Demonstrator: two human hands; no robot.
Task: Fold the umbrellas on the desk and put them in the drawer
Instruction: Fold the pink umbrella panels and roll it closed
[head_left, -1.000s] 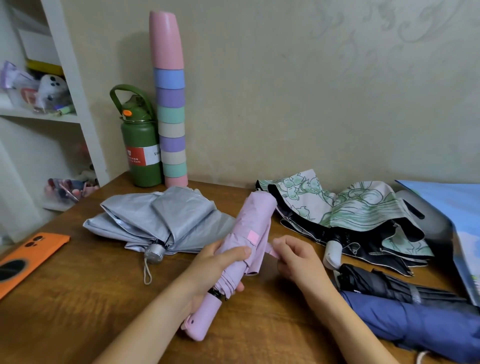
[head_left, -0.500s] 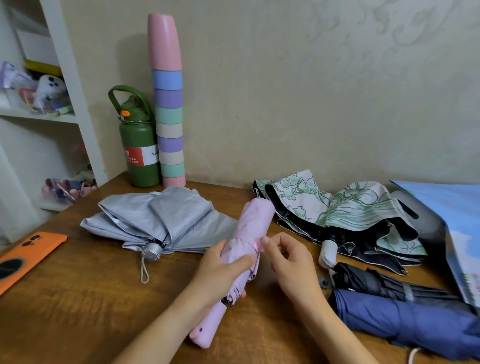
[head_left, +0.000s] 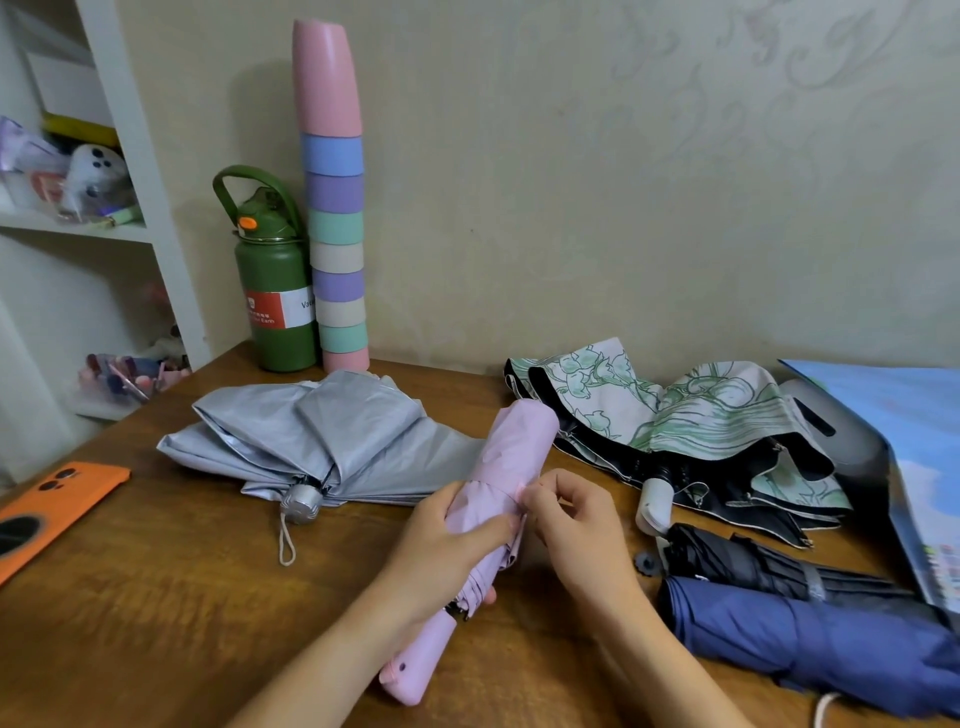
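1. Pink umbrella (head_left: 519, 441): rolled tight, tilted, handle toward the viewer
2. Grey umbrella (head_left: 332, 441): collapsed, canopy loose, lying left
3. Floral umbrella (head_left: 701, 410): loose, crumpled, behind right
4. Black umbrella (head_left: 737, 561) and navy umbrella (head_left: 810, 644): rolled, side by side

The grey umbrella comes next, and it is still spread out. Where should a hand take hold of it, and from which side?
By the silver handle, judging from its pose: it juts from the loose grey umbrella canopy toward the near desk edge, with its cord hanging free. Come from the near side with fingers wrapped around the handle; the canopy fabric is slack and would probably bunch.
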